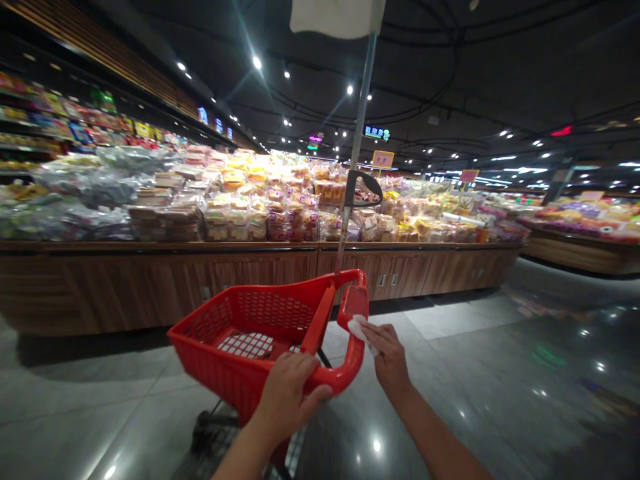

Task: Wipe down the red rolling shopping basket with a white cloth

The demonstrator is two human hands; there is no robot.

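Observation:
A red plastic shopping cart [215,360] stands in front of me, its basket to the left and its looped handle to the right. My left hand [290,390] is wrapped over the near corner of the handle, thumb on the near side. In my right hand [390,360] is a white cloth or tissue [361,330], pressed against the right part of the handle just below its flat panel [356,301]. A metal pole [361,113] with a black bracket rises from the cart's far corner, carrying a pale sign [335,17] at the top.
Behind the cart runs a long wooden display counter [150,287] heaped with packaged foods [240,200]. A second display [590,243] stands at the right, and stocked shelves [45,127] line the left. Grey, glossy floor tiles [475,373] reflect the ceiling lights.

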